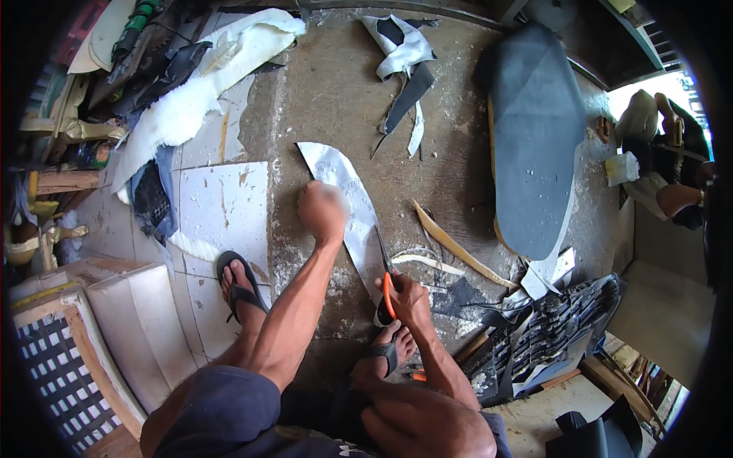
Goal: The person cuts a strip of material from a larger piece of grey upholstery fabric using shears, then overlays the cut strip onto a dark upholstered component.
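Observation:
A long strip of white-backed sheet material [353, 200] with a curved edge lies on the floor between my feet and the far scraps. My left hand [322, 212] is closed at its left edge; a blur covers part of the fingers. Orange-handled scissors [389, 296] are in my right hand [408, 303], whose fingers wrap round the handles. Their dark blades point away from me and meet the strip's right edge near its lower end. Part of the strip's near end is hidden by my right hand.
A padded board covered in dark grey [534, 137] lies at the right. Scraps [403, 57] lie ahead, a curved yellowish strip [458, 243] near the scissors. White foam [198, 91] stretches along the left. A black slatted panel [542, 336] is at lower right. A person [664, 153] sits far right.

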A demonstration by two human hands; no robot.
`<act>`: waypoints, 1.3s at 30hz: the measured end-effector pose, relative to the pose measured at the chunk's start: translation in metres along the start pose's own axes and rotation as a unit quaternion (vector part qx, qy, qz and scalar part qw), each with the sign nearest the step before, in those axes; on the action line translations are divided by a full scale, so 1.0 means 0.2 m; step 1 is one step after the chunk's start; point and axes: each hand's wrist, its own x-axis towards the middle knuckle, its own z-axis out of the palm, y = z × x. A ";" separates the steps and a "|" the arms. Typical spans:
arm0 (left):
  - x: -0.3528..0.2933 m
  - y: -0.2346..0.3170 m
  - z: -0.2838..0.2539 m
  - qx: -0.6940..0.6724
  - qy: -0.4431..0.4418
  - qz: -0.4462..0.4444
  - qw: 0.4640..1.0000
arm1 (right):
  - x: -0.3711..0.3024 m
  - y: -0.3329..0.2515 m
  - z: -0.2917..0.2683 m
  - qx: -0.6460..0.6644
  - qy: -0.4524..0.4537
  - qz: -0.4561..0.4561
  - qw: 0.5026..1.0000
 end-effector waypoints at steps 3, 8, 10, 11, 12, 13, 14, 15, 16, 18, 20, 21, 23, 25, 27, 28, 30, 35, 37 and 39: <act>0.00 -0.03 0.03 -0.065 0.012 -0.028 0.997 | -0.01 -0.02 -0.01 0.022 -0.005 0.001 1.000; -0.02 -0.01 -0.01 -0.063 0.017 -0.018 0.998 | 0.00 -0.01 -0.01 0.004 -0.005 0.019 1.000; -0.02 -0.01 -0.02 -0.044 0.013 0.021 0.999 | 0.00 -0.02 -0.01 0.004 -0.007 0.016 1.000; -0.01 -0.01 -0.02 -0.032 0.014 0.052 0.998 | 0.00 -0.02 -0.02 0.006 -0.008 0.013 1.000; -0.01 -0.01 -0.03 -0.019 0.014 0.083 0.996 | -0.01 -0.02 -0.02 0.008 -0.009 0.010 1.000; 0.00 -0.02 -0.04 0.019 0.024 0.160 0.987 | 0.00 -0.03 -0.02 0.009 -0.012 0.009 1.000; 0.00 0.00 -0.08 0.056 0.029 0.235 0.970 | 0.00 -0.02 -0.01 0.008 -0.014 0.012 1.000; 0.00 0.00 -0.11 0.092 0.035 0.308 0.946 | 0.00 -0.01 -0.01 0.007 -0.016 0.015 1.000; 0.00 -0.02 -0.10 0.094 -0.068 0.317 0.941 | 0.00 0.00 0.00 0.006 -0.014 0.013 1.000; -0.02 0.04 -0.12 0.088 -0.113 0.278 0.950 | 0.01 0.00 0.00 0.003 -0.010 0.010 1.000; -0.05 0.10 -0.12 0.090 -0.156 0.228 0.957 | 0.01 0.02 0.01 0.008 0.007 0.000 1.000; -0.07 0.10 -0.12 0.104 -0.134 0.233 0.957 | 0.01 0.02 0.02 0.011 0.014 -0.007 1.000; -0.12 0.08 -0.09 0.132 -0.089 0.244 0.957 | 0.00 0.02 0.02 0.001 0.005 -0.001 1.000; -0.13 0.02 -0.06 0.136 -0.118 0.229 0.957 | 0.01 0.01 0.02 -0.010 0.002 -0.002 1.000; -0.14 0.01 -0.04 0.143 -0.110 0.228 0.957 | 0.01 0.00 0.02 -0.024 0.003 -0.001 1.000; -0.15 0.00 -0.03 0.143 -0.119 0.227 0.956 | 0.01 -0.01 0.01 -0.030 0.004 -0.002 1.000; -0.14 0.01 -0.03 0.144 -0.131 0.229 0.954 | 0.04 -0.06 -0.02 -0.038 0.007 -0.009 0.999; -0.14 0.01 -0.04 0.142 -0.138 0.221 0.955 | 0.06 -0.10 -0.01 -0.048 -0.007 0.016 0.999; -0.14 0.01 -0.04 0.137 -0.135 0.223 0.956 | 0.06 -0.07 0.00 -0.034 -0.004 0.015 0.999; -0.13 0.01 -0.03 0.132 -0.126 0.231 0.956 | 0.06 -0.06 0.00 -0.022 0.001 0.009 1.000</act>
